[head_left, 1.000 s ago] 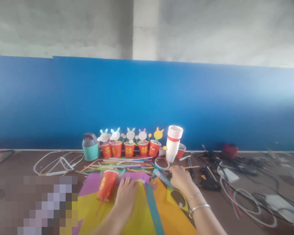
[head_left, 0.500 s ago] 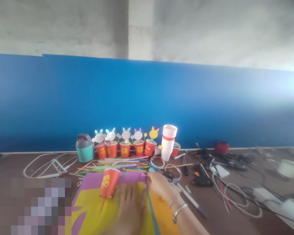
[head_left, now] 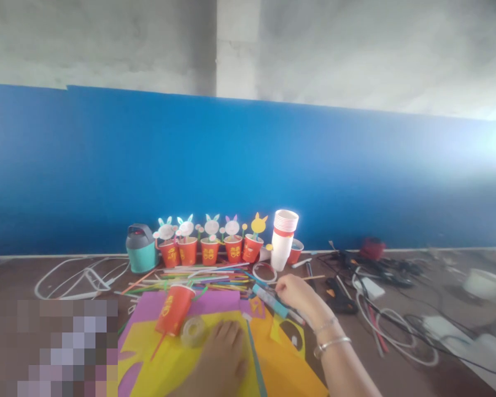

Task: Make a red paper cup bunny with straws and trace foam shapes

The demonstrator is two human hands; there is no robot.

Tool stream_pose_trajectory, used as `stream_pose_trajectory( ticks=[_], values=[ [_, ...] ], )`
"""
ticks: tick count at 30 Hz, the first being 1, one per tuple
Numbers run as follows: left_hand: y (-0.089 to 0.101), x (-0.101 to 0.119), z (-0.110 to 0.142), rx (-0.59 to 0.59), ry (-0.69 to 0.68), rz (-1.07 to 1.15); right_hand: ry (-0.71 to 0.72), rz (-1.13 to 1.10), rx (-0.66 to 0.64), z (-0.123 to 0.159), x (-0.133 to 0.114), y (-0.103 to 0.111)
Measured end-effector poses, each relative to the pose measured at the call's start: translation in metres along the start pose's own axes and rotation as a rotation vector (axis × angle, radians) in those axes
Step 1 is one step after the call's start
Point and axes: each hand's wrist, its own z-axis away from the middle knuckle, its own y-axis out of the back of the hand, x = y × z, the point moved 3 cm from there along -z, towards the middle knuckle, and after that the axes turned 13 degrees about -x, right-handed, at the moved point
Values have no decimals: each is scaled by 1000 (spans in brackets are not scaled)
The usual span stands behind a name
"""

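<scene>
My left hand [head_left: 227, 344] lies palm down on yellow paper [head_left: 149, 336], its fingers extended over the sheet. Just left of it is a roll of tape [head_left: 193, 332]. A red paper cup [head_left: 176, 310] lies tilted on the sheets, a red straw sticking out below it. My right hand [head_left: 296, 293], with bracelets at the wrist, is closed with fingertips pointing left by the straws; what they grip, if anything, is hidden. A blue glue stick [head_left: 268, 300] lies beside that hand. Beneath it is a yellow scrap [head_left: 281, 331] with a cut-out hole.
Behind stand red cups [head_left: 209, 252] with paper rabbit heads and a stack of white cups [head_left: 281, 242]. Loose straws [head_left: 227, 278] lie before them. A teal and grey container [head_left: 143, 249] is at left. A black glue gun [head_left: 339, 298] and tangled cables [head_left: 397, 336] are at right.
My right hand has moved right and slightly up, off the purple paper's edge. The glue stick and tape roll now show. My left hand has shifted slightly right and down; the cup tilts further left.
</scene>
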Motion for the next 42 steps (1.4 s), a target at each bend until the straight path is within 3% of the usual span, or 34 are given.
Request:
stream_pose_trajectory(
  ticks=[3,7,12,17,25,28,32,42],
  values=[
    [-5,1,-6,-45,30,19,-59,55,-8,3,2,0],
    [-4,7,-9,-99,65,38,-56,135,-24,4,-12,-7],
    [0,13,-5,-18,65,33,5,166,17,4,-21,-9],
    [0,13,-3,-20,39,23,37,168,38,2,-18,-11],
    [-15,5,-8,-3,-19,64,-5,194,53,-2,-25,-13],
    [-13,5,-9,-57,-6,54,-47,199,-1,-3,-21,-12],
    [-7,5,-8,-26,-23,42,-147,202,-26,-3,-11,-13],
    [-20,3,-14,48,-101,-103,-106,52,24,-7,-5,-15]
  ],
)
